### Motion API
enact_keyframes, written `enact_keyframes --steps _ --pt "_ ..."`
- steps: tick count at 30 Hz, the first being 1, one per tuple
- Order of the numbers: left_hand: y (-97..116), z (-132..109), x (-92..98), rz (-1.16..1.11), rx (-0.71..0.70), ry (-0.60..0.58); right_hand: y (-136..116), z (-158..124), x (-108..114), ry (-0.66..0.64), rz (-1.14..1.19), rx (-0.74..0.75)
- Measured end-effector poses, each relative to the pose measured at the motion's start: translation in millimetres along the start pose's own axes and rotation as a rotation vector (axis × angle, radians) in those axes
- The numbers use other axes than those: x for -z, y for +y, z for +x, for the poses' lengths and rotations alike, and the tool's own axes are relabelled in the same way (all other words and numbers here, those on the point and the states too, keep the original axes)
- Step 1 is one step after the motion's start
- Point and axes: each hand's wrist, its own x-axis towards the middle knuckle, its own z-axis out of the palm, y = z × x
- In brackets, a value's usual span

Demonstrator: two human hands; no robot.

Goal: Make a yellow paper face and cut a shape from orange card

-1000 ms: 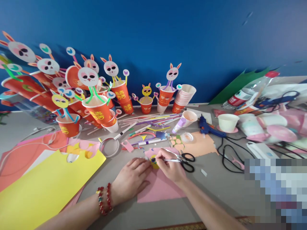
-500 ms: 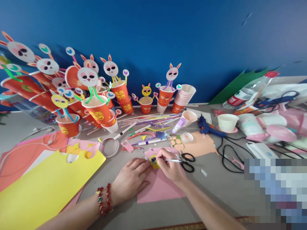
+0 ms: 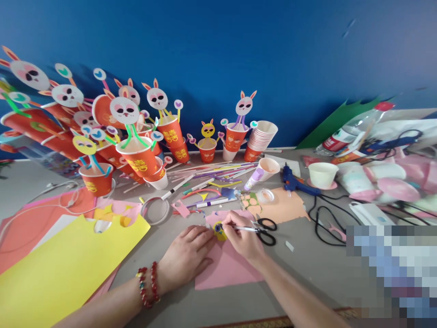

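Note:
My right hand (image 3: 243,238) is closed round a thin pen (image 3: 246,228), its tip on a small yellow paper cut-out (image 3: 219,231) with dark marks. The cut-out lies on a pink paper sheet (image 3: 227,269). My left hand (image 3: 186,256) rests flat on the table, fingers stretched toward the cut-out and touching the pink sheet's edge; a red bead bracelet circles its wrist. Black-handled scissors (image 3: 268,231) lie just right of my right hand.
Orange paper cups with bunny faces (image 3: 136,155) crowd the back left against a blue wall. Straws and pens (image 3: 208,175) are scattered in the middle. A blue glue gun (image 3: 295,182), a glue stick (image 3: 253,178), a white cup (image 3: 322,174) and cables sit right. Yellow paper (image 3: 64,264) lies at front left.
Almost nothing differs; my right hand's pen tip stays on the yellow cut-out with only tiny shifts, and the view has moved slightly.

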Motion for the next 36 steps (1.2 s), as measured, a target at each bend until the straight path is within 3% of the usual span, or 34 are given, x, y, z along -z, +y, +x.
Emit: enact_keyframes --steps 36 --pt "-1.0 -1.5 -2.5 0.011 -0.008 0.015 3.7 -0.9 -0.5 0.066 0.002 0.018"
